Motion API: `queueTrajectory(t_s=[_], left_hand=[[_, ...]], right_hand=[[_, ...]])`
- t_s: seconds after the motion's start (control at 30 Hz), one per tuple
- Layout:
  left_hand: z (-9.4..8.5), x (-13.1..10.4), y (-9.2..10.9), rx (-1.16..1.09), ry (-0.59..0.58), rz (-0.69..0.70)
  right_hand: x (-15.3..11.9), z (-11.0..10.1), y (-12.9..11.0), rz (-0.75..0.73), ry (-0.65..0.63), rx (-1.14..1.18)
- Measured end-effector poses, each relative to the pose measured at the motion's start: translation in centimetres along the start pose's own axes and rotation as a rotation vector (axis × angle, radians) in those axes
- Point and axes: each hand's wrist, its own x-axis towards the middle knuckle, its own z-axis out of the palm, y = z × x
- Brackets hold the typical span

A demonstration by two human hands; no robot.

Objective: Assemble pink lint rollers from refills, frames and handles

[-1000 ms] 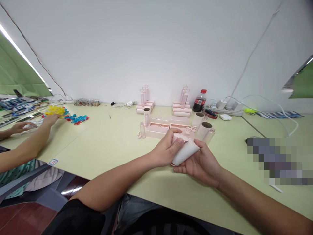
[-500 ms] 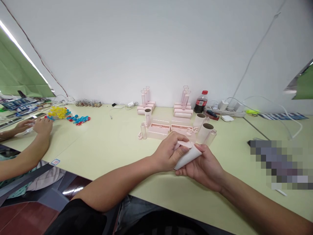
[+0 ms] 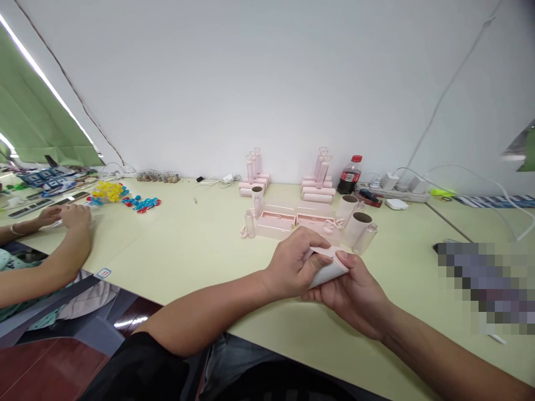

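Above table [image 3: 200,250] | both hands' fingers [image 3: 320,243] closed (tightly) on white roll [image 3: 328,273]

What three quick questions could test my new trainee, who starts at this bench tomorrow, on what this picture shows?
1. True or false: both hands hold the white roll.
2. Which stands nearest the cola bottle? A) the yellow and blue pieces B) a stack of pink rollers C) the co-worker's hands
3. Fill in: the two bare cardboard tubes lie just beyond the ___ hand.

Key
1. True: the left hand and right hand both grip the white roll.
2. B: the stack of pink rollers sits beside the cola bottle; the yellow and blue pieces and co-worker's hands are far left.
3. Right: see the cardboard tubes.
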Motion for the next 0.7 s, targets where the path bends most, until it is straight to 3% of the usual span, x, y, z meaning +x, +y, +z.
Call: queueTrajectory(t_s=[0.7], left_hand=[[0.49,-0.76,0.0,-0.013,0.114,0.056]], right_hand=[[-0.34,0.31,-0.45,0.029,0.079,-0.08]])
